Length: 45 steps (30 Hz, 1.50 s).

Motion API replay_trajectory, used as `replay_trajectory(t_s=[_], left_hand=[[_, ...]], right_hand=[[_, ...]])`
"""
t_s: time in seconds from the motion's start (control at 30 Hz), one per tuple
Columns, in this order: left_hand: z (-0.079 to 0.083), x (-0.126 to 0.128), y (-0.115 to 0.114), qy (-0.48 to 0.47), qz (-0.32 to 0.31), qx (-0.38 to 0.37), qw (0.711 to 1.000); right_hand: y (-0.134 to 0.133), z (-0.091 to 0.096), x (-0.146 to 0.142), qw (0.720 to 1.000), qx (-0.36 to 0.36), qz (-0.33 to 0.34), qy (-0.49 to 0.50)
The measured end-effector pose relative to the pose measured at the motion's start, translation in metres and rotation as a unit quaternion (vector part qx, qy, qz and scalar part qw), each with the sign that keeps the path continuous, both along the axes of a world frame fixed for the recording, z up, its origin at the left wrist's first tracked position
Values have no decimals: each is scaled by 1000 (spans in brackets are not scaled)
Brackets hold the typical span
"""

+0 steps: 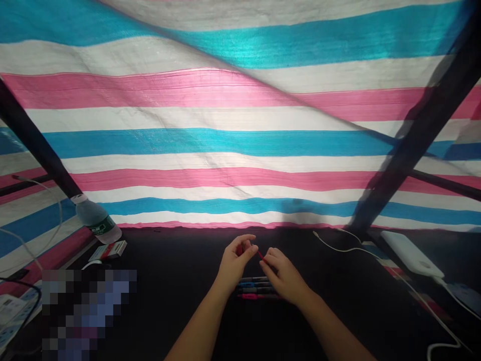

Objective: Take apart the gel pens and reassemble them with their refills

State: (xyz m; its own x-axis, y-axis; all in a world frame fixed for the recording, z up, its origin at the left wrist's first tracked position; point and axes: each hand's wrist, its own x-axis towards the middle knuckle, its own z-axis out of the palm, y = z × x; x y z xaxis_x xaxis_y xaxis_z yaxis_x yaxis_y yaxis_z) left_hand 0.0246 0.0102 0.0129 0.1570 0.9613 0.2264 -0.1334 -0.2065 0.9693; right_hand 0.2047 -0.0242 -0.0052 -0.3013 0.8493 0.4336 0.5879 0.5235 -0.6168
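My left hand is closed, with thumb and fingertips pinched together at one end of a slim red pen. Fingers of my right hand grip the pen's other end. A bit of red also shows inside the curl of my left hand; I cannot make out whether it is a separate part. Below the hands several pens lie side by side on the black tabletop. Among them are a blue-marked pen and a pink pen. My right hand covers their right ends.
At the left stand a plastic bottle and, beside it, a small box. A white power bank with cables lies at the right. Power strips sit at the far left. Striped sheeting hangs behind the table.
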Motion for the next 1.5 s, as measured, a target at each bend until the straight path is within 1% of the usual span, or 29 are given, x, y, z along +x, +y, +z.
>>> replay_trajectory(t_s=[0.07,0.13,0.3,0.4,0.5,0.57,0.67,0.77,1.1,1.4,1.5], left_hand=[[0,-2,0,48,14,15,999],[-1,-4,1,76,21,20,997],[-7,-4,4,84,29,16,996],[-9,-3,5,36,55,-6,998],[-9,-2,8,-47,76,-49,995],[-7,-2,8,-111,73,-80,988],[-1,-1,7,-196,55,-102,974],[4,2,5,-242,34,-120,962],[6,2,3,-262,1,-146,954],[8,3,2,-262,-6,-146,954],[8,3,2,-251,-3,-139,958]], right_hand=[[-1,1,0,1000,0,4,7],[-1,1,0,1000,-5,3,20],[0,-3,1,997,-17,-13,77],[0,-4,0,993,-36,-27,105],[0,-3,-1,990,-53,-27,126],[-1,-2,-2,987,-59,-28,147],[-1,-1,-2,982,-61,-36,175],[-1,-3,-2,980,-60,-42,185],[-2,-4,-4,976,-63,-28,207],[-2,-4,-3,979,-61,-27,194],[-3,-2,-3,980,-60,-25,191]])
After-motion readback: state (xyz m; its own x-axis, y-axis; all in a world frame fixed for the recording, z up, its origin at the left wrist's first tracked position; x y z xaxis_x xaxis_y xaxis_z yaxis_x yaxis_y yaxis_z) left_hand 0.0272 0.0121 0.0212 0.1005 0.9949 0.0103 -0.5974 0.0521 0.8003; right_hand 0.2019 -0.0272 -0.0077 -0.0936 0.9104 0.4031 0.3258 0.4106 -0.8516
